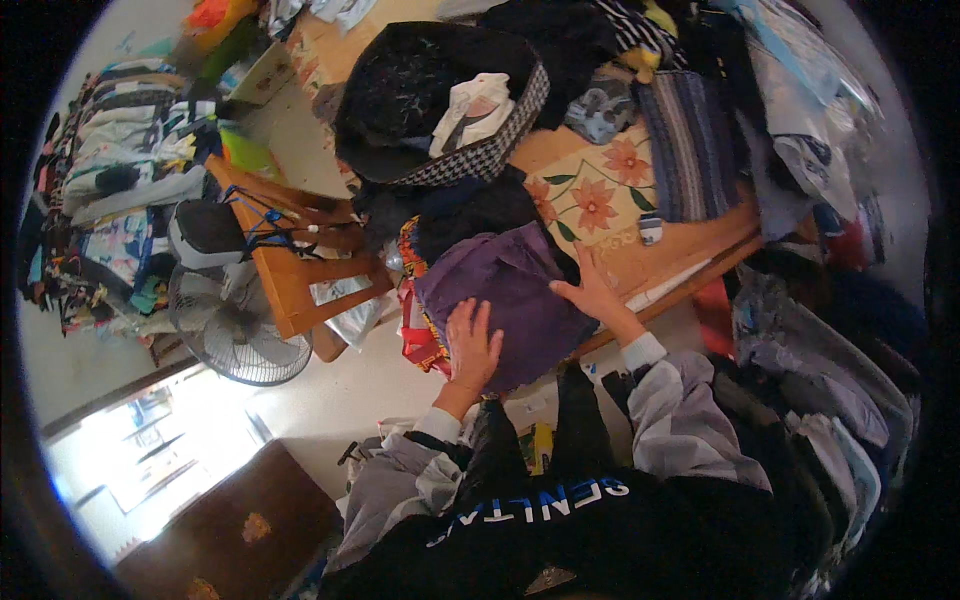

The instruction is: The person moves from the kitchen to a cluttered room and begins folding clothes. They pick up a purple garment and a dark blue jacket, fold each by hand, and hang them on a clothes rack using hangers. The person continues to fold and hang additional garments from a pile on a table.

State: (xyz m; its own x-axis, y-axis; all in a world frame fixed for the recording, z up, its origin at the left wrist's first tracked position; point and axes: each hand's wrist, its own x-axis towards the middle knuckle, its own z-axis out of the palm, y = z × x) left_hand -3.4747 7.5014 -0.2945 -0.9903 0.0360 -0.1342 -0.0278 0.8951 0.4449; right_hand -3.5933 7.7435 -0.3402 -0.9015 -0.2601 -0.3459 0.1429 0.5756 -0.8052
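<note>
Garment (510, 285), purple and folded, on desk (640, 265) edge: left hand (472, 345) and right hand (590, 290) flat upon it, fingers spread, gripping nothing.

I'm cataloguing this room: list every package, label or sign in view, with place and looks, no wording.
Cardboard box: on the floor at upper left, pale and rectangular.
White lettering: across a black garment at the bottom edge.
Small striped tag: on the flowered tablecloth, right of the purple garment.
</note>
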